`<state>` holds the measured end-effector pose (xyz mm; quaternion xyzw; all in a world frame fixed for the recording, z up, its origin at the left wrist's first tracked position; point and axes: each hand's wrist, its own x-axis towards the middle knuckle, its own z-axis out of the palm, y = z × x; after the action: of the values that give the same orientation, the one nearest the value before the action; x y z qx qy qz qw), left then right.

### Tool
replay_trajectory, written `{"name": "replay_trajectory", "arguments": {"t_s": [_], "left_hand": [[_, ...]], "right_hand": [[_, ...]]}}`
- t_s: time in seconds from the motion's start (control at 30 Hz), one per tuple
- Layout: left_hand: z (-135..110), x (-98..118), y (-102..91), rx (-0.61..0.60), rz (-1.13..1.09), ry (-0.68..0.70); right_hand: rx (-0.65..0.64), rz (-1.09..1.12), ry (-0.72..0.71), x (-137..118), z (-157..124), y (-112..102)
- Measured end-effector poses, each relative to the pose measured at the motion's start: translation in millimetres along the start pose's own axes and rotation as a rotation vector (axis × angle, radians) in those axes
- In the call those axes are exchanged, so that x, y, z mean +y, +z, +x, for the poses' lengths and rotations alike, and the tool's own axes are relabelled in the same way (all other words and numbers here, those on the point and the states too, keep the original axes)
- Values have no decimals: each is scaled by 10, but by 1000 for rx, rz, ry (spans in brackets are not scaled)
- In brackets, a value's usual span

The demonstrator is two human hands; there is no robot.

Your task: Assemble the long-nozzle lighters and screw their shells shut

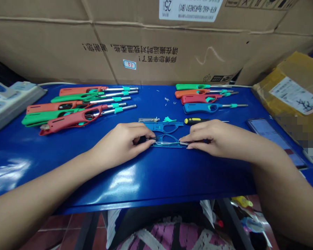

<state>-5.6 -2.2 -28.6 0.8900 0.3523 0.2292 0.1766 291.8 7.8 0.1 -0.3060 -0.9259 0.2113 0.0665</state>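
Left hand [127,139] and right hand [211,139] work at opposite ends of a blue casing half [176,146] lying on the blue tabletop [135,187], the left pinching a small dark part [142,139] (too covered by fingers to identify) and the right gripping a metal tube [184,142] between thumb and fingertips. Just beyond lie a second blue casing half [150,125], a teal piece [169,119] and a black-and-yellow screwdriver [195,121], while five lighters [67,121] rest farther off at left and four more lighters [200,108] at right.
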Motion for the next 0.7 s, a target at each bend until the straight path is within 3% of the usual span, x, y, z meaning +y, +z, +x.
{"name": "replay_trajectory", "arguments": {"t_s": [0.33,0.7], "left_hand": [[0,-5,45,24,-7,13],[-12,6,70,34,-14,31]], "right_hand": [[-29,-145,-14,-20,-18,31],[11,-60,13,-67,8,55]]}}
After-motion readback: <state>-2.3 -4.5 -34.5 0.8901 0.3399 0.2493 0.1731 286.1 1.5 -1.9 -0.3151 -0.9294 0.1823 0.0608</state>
